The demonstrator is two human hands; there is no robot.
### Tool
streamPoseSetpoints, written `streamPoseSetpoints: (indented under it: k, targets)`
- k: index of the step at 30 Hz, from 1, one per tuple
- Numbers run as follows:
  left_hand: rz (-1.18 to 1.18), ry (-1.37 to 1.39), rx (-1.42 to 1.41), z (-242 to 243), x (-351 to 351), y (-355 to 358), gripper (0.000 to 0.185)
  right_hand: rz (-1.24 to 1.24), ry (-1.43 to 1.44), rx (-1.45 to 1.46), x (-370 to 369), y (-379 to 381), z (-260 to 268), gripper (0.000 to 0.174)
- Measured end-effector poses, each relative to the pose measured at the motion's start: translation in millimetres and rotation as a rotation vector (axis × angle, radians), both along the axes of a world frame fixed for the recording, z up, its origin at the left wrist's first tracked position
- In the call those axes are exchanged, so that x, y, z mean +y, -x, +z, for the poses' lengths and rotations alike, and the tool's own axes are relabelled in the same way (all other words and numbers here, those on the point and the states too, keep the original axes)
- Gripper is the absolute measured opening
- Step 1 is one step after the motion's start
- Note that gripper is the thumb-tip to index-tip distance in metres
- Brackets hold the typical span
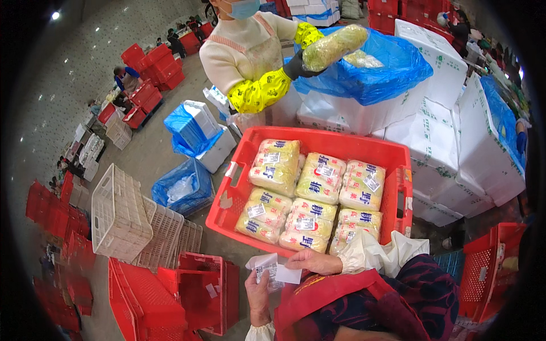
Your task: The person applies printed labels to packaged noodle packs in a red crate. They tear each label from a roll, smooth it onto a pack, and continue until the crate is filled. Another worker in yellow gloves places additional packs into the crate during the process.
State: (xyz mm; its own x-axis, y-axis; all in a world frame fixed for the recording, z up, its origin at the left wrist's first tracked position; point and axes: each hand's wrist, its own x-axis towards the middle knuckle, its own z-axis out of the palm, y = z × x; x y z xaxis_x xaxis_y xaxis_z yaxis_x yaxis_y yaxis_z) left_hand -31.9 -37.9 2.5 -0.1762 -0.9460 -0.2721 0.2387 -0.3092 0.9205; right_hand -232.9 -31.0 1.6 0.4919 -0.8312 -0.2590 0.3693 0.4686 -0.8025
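In my left hand [258,294], low in the view, is a strip of printed labels [268,273] on white backing. My right hand [313,261] pinches a small white label [288,274] at the strip's right side; whether the two are joined, I cannot tell. Both hands are at the near edge of a red plastic crate [256,244]. Inside the crate lie several plastic-wrapped packs of pale yellow-green vegetables [320,177], with stickers on those that show. The pack nearest my right sleeve [356,226] is partly hidden by it.
Across the crate a co-worker in yellow sleeve covers [260,91] holds a wrapped cabbage [335,47] by a blue-lined box [375,91]. White foam boxes [422,132] stand at right. White crates [119,217], a blue-lined basket [183,187] and red crates [204,290] stand at left.
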Motion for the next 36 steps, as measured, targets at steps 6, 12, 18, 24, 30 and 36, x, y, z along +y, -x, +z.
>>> streamPoseSetpoints:
  k: [6,12,18,24,30,36]
  targets:
    - [-0.017,-0.027,0.02,-1.5,-0.8,-0.9,0.024,-0.006,0.046,0.014,-0.8,-0.9,-6.1,0.025]
    - [-0.01,-0.025,0.038,0.0,2.1,-0.4,0.022,0.005,0.093,0.046,0.4,-1.3,-8.1,0.027]
    - [0.009,-0.005,-0.01,1.1,3.7,2.1,0.019,0.019,0.112,0.072,0.7,-1.9,-8.8,0.028]
    - [0.006,-0.006,0.018,-0.4,4.0,3.4,0.02,0.025,0.106,0.056,1.2,-2.5,-10.6,0.028]
    - [-0.034,0.002,0.008,-3.1,3.6,0.6,0.026,0.026,0.088,0.055,2.5,-2.3,-11.3,0.028]
    - [-0.039,0.015,-0.002,-7.3,2.2,0.9,0.026,0.022,0.178,0.122,1.3,-2.1,-17.0,0.029]
